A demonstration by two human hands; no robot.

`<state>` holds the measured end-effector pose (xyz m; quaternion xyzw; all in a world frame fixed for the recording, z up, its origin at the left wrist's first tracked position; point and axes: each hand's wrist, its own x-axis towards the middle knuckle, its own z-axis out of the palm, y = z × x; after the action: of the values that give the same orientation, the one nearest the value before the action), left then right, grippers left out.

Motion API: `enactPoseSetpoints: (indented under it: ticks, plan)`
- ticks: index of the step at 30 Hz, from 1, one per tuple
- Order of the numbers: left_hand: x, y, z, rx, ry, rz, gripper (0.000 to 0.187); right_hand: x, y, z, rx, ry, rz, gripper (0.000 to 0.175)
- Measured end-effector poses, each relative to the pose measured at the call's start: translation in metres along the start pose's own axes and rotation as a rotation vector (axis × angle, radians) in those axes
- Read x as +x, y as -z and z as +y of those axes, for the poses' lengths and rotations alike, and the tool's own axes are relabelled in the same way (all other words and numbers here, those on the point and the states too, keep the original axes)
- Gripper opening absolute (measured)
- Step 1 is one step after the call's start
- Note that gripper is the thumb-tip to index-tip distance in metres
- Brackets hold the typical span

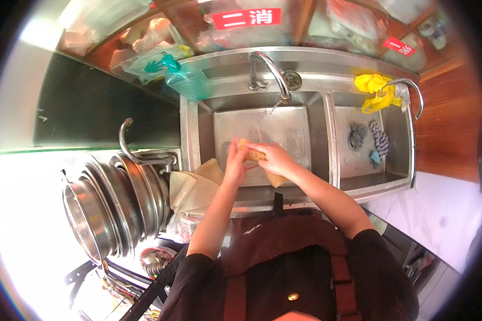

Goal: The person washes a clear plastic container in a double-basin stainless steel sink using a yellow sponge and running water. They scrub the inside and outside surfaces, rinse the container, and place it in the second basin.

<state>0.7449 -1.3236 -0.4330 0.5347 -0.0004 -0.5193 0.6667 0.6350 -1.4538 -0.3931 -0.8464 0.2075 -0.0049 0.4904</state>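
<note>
My left hand [236,163] and my right hand [276,158] are both closed around a bunched tan cloth [276,179]. They hold it over the left basin [261,120] of a stainless steel sink. One end of the cloth hangs below my right wrist, and another bit shows between my fingers. Just beyond my hands, a curved chrome faucet [274,74] reaches over the basin, with a thin trickle of water under its spout. Beside my left forearm a folded beige cloth [195,186] lies on the sink's left edge.
In the right basin are a steel wool scourer [357,136], a striped cloth [379,138] and a small blue cloth [374,158]. Yellow plastic [375,92] hangs at another faucet. A green pump bottle [188,82] stands back left. Nested metal basins [116,204] lean at left.
</note>
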Motion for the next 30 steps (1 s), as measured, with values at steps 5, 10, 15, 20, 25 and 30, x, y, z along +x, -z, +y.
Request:
enactPoseSetpoints:
  ticks: [5,10,15,20,25,30]
  plan:
    - [-0.014,0.027,0.072,-0.156,-0.13,0.21,0.074,0.068,0.05,-0.077,-0.178,0.392,0.174,0.066]
    - [-0.019,0.018,0.149,-0.017,-0.278,0.174,0.074,0.192,0.099,-0.191,-0.314,0.716,0.406,0.06]
    - [0.003,0.006,0.192,-0.021,-0.278,0.272,0.074,0.275,0.061,-0.189,-0.564,0.492,0.262,0.035]
    - [0.006,0.006,0.192,0.026,-0.296,0.266,0.077,0.287,0.068,-0.175,-0.321,0.462,0.072,0.034]
    - [-0.001,0.006,0.17,0.103,-0.408,0.23,0.075,0.213,0.087,-0.176,-0.521,0.678,0.322,0.051]
    - [0.01,0.007,0.075,0.054,-0.203,0.144,0.076,0.129,0.035,-0.106,-0.426,0.165,-0.236,0.081]
